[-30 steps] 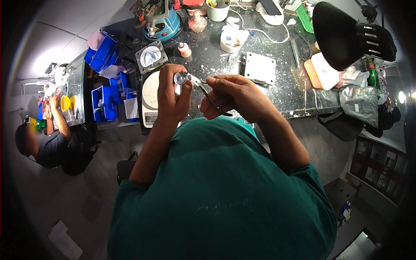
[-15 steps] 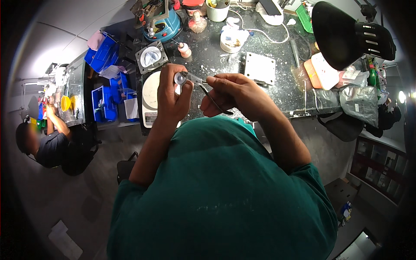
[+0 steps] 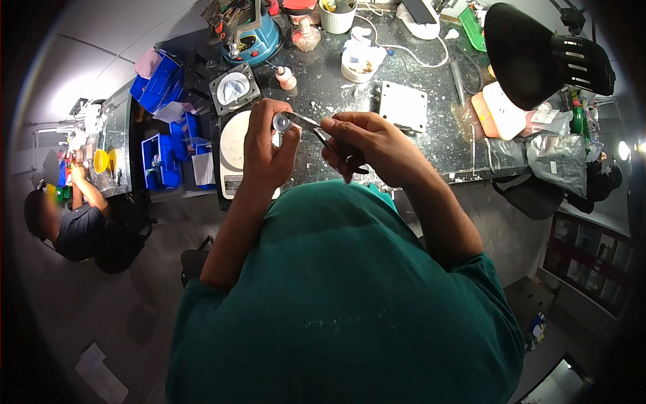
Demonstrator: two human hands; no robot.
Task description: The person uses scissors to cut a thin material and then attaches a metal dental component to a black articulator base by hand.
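Observation:
My left hand (image 3: pixel 268 145) is closed around a small round, pale metal-looking piece (image 3: pixel 282 122), with its ring-shaped end facing up between thumb and forefinger. In my right hand (image 3: pixel 367 145) is a slim scissor-like metal tool (image 3: pixel 307 121). Its bright tip reaches over to the round piece, and one dark handle curves down below my right fingers. Whether the tip touches the piece is too small to tell. Both hands are above the near edge of the dark workbench (image 3: pixel 316 87).
Left of my hands lies a white scale-like device (image 3: pixel 232 148), with a square metal mould (image 3: pixel 234 89) behind it. Farther back stand a small bottle (image 3: pixel 286 78), a white tub (image 3: pixel 360 64) and a white plate (image 3: pixel 404 106). A black lamp (image 3: pixel 521 57) overhangs the right; another person (image 3: pixel 74 225) sits left.
My right fingers have curled in and shifted slightly right around the tool's handle. The tool's lower handle has swung a little up and right. My left hand stays almost still.

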